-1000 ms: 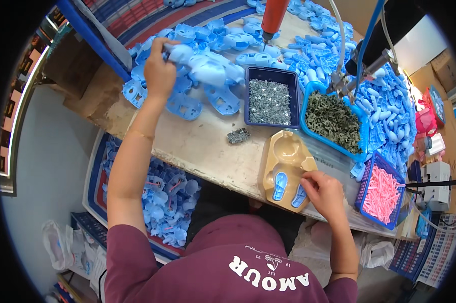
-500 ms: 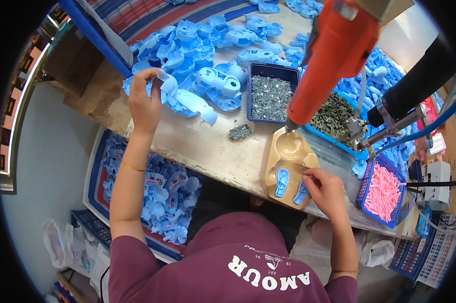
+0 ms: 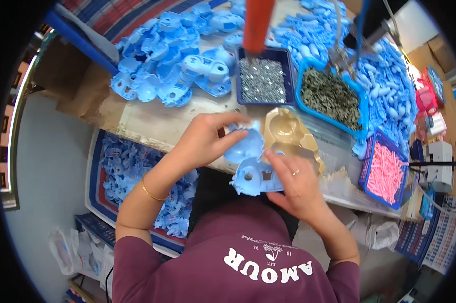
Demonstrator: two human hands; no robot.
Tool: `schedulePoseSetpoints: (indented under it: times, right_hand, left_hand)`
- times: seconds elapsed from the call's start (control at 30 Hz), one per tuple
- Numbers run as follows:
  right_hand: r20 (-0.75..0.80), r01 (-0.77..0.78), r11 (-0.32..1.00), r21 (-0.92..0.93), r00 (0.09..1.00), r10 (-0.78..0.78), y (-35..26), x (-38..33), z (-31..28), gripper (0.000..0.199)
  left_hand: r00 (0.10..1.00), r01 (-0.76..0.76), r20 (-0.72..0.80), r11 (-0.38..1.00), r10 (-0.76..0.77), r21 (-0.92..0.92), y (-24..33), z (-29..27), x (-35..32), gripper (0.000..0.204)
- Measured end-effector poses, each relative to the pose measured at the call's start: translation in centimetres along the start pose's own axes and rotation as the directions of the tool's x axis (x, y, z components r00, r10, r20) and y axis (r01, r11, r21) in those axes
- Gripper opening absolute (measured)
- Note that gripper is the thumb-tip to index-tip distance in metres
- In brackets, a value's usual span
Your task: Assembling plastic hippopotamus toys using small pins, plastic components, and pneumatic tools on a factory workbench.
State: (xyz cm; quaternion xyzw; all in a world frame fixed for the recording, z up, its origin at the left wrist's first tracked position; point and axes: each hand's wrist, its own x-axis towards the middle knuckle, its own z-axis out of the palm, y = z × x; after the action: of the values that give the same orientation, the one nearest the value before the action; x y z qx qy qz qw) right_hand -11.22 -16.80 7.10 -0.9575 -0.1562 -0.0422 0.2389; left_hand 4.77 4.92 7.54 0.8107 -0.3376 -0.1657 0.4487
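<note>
In front of my chest I hold a light-blue plastic shell (image 3: 251, 174) with rounded hollows and holes, tilted just over the table's front edge. My left hand (image 3: 205, 139) grips its upper rounded end between thumb and fingers. At its lower right my right hand (image 3: 301, 184), with a ring on one finger, closes on the other end. Whether it is one piece or two cannot be made out. Behind my right hand stands a tan moulded fixture (image 3: 287, 130) with a rounded hollow; its near part is hidden by the hand and shell.
A red power screwdriver (image 3: 258, 25) hangs over a dark bin of small metal screws (image 3: 262, 81). Beside it are a blue tray of dark metal parts (image 3: 331, 96) and a basket of pink sticks (image 3: 384, 174). Blue shells (image 3: 162, 60) lie piled at the back left.
My left hand has come from the shell pile to the middle with a blue shell. My right hand has left the small blue piece in the fixture and taken hold of the shell.
</note>
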Motion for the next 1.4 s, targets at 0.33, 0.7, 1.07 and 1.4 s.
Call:
schedulePoseSetpoints:
  times: [0.33, 0.7, 1.07, 1.4]
  right_hand:
    - [-0.06, -0.178, 0.984, -0.027, 0.983, 0.176, 5.8, -3.0, -1.3, 0.081]
    - [-0.153, -0.237, 0.971, 0.001, 0.96, 0.235, 6.7, -5.1, -1.6, 0.062]
    - [-0.177, -0.286, 0.948, -0.141, 0.949, 0.26, 5.7, -4.9, -1.5, 0.063]
    - [-0.056, -0.24, 0.971, -0.003, 0.969, 0.239, 8.0, -4.1, -3.0, 0.044]
  left_hand:
    - [0.986, -0.162, -0.051, 0.985, 0.159, -0.052, 0.2, 5.3, 0.8, 0.06]
    - [0.886, -0.46, 0.086, 0.839, 0.456, 0.291, 1.3, 10.8, 1.2, 0.064]
    - [0.88, -0.472, 0.141, 0.805, 0.453, 0.359, 1.8, 13.7, 2.3, 0.063]
    - [0.869, -0.487, 0.146, 0.768, 0.473, 0.416, 1.7, 13.8, 2.2, 0.056]
